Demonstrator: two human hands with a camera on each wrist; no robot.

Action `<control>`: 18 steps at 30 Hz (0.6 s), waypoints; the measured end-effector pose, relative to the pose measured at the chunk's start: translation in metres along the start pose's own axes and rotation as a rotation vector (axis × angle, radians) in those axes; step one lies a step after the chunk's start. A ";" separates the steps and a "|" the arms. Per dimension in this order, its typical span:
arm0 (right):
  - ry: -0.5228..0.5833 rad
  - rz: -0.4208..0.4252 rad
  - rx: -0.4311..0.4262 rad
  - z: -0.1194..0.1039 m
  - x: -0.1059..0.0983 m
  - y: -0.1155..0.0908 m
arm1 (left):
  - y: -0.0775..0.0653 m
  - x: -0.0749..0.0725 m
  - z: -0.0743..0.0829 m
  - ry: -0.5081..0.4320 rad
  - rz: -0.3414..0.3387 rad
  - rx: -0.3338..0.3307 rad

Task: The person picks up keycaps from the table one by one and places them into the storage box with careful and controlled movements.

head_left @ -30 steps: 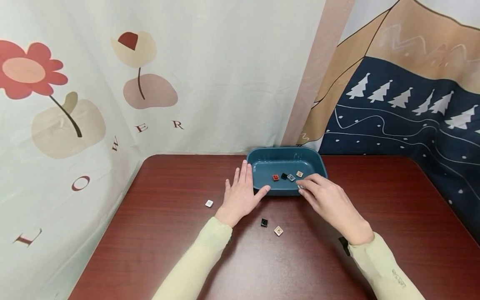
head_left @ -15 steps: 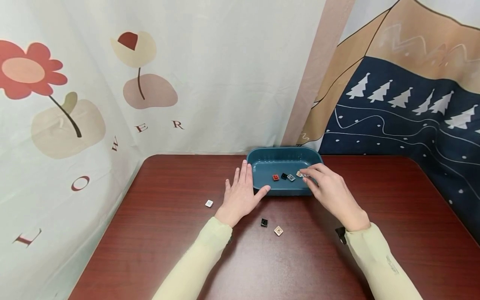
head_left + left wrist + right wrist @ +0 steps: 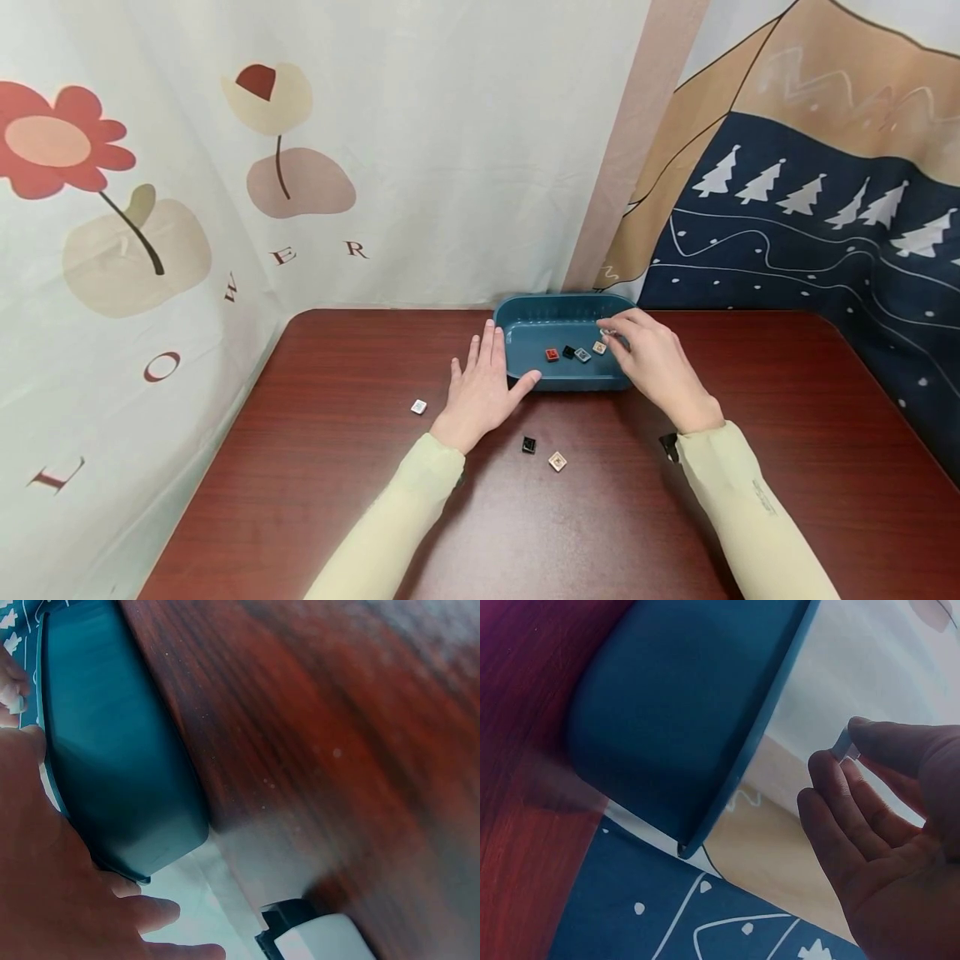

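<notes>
One beige keycap (image 3: 557, 462) lies nearest, then a black keycap (image 3: 528, 446) and, farther left, a white keycap (image 3: 418, 407). Beyond, the left hand (image 3: 480, 396), fingers straight, rests against the left side of the teal tray (image 3: 566, 386), apparently steadying it; the right hand (image 3: 660, 362) pinches a pale keycap (image 3: 846, 745) over its right part, likely fingertip-held for its smallness.

Head view: small piece (image 3: 607, 332) is partly covered by right hand (image 3: 663, 367), which also hides near right corner of tray (image 3: 566, 385). White tile (image 3: 418, 407): marks too small to read. Left wrist view cuts off left hand (image 3: 52, 862).
</notes>
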State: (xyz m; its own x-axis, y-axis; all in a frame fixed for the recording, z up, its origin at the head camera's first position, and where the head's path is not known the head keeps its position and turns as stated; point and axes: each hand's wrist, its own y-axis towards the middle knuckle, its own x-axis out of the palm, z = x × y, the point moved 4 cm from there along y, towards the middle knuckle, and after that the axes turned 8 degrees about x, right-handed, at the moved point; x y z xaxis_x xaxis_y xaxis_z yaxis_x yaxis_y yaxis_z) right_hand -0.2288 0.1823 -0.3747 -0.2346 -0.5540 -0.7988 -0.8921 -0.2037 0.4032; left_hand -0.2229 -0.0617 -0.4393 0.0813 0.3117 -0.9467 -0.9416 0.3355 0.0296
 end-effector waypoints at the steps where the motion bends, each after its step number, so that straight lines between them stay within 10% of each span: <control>1: -0.001 -0.004 0.003 0.001 0.001 0.001 | 0.000 0.000 0.000 -0.001 0.000 0.000; 18: -0.120 -0.154 0.056 0.014 0.016 0.021 | -0.001 -0.002 0.002 0.004 0.018 0.009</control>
State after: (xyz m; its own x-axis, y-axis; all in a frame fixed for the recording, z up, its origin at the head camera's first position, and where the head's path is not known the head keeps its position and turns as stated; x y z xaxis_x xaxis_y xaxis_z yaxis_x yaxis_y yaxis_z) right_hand -0.2564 0.1802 -0.3850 -0.1348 -0.4188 -0.8980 -0.9404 -0.2316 0.2491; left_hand -0.2219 -0.0610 -0.4371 0.0633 0.3144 -0.9472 -0.9400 0.3375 0.0492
